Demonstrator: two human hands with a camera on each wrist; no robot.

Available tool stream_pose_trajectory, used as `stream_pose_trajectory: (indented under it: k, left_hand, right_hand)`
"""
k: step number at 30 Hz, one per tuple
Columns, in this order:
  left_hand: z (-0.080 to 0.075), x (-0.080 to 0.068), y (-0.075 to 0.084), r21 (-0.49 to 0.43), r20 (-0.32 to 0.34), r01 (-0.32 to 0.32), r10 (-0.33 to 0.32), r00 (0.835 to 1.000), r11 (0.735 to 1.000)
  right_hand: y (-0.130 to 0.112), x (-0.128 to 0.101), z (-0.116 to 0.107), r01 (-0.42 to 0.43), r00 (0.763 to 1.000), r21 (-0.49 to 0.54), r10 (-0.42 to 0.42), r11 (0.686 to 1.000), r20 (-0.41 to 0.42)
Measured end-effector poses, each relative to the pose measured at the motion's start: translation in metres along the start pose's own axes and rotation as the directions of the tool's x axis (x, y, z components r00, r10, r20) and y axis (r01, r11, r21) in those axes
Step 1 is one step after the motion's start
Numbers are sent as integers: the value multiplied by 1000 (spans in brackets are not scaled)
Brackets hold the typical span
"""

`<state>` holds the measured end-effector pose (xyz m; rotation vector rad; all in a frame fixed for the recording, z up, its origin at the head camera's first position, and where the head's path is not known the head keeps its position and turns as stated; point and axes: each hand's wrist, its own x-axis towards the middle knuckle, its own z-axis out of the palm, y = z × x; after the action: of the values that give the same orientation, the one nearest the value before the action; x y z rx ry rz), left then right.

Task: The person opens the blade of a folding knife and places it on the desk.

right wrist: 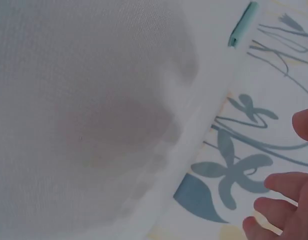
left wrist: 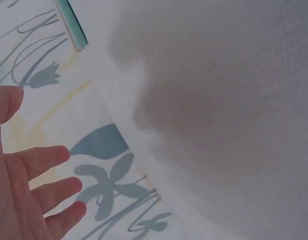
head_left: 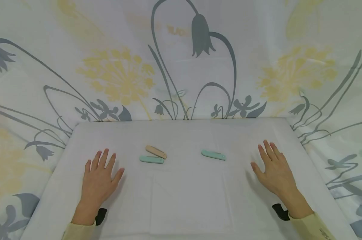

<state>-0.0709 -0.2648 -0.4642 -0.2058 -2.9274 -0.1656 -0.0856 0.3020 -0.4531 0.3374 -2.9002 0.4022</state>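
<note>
On the white counter (head_left: 187, 203), to count three folded knives: one tan knife (head_left: 156, 151), one green knife (head_left: 151, 160) and a second green knife (head_left: 213, 155). Tan and first green lying as a pair, left of the middle, with the tan farther back and slanting down to the right, and the green in front, nearly level. Very close at their right ends; cannot tell if really touching. Second green alone, right of the middle, well apart from the pair, slanting a little down to the right.

Also to count two hands. Left hand (head_left: 99, 183) near the left edge, palm down above the counter, with fingers spread apart and quite straight. Right hand (head_left: 274, 171) near the right edge, also palm down above the counter, with fingers apart and relaxed. Nearest to the left: the pair; nearest to the right: the second green.

On the arms, two pale sleeves (head_left: 78, 232) and two black straps (head_left: 101, 216), one of each per arm. Behind the counter and at both sides, flowered cloth (head_left: 120, 78) in yellow and grey-blue. In each wrist view, one green knife near the far edge.
</note>
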Motion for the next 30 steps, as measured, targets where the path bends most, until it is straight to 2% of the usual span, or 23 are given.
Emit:
stream_pose_trajectory:
  k: [4, 8, 10, 13, 18, 20, 23, 25, 30]
  left_hand:
    - [2, 1, 5, -72, -69, -27, 22, 997, 997]
    - [5, 5, 11, -126, -160, -69, 48, 986, 990]
    - [6, 8, 15, -152, -184, -75, 46, 982, 986]
    - [7, 13, 23, -214, -158, -55, 21, 987, 975]
    - [8, 23, 39, -342, -32, 20, -32, 999, 940]
    - [9, 29, 45, -394, -8, 28, -33, 999, 919]
    - [13, 39, 54, -478, -6, 14, -19, 1000, 879]
    - [18, 46, 60, -535, 5, 13, -13, 1000, 844]
    - [30, 65, 76, -693, 65, 45, 1, 998, 720]
  right_hand:
    - [-2, -1, 3, -5, 999, 63, 7, 998, -38]
    - [-6, -3, 6, -32, 999, 109, 36, 993, -36]
    - [-8, -2, 8, -35, 998, 138, 41, 990, -43]
    - [-12, 0, 11, -28, 996, 180, 43, 983, -82]
    - [-19, 7, 17, -21, 993, 258, 49, 966, -105]
    - [-22, 9, 19, -23, 994, 286, 53, 958, -97]
    - [-24, 13, 23, -20, 993, 307, 54, 952, -102]
    - [-25, 15, 26, -13, 993, 319, 50, 948, -106]
    - [-29, 21, 33, -10, 992, 346, 53, 938, -116]
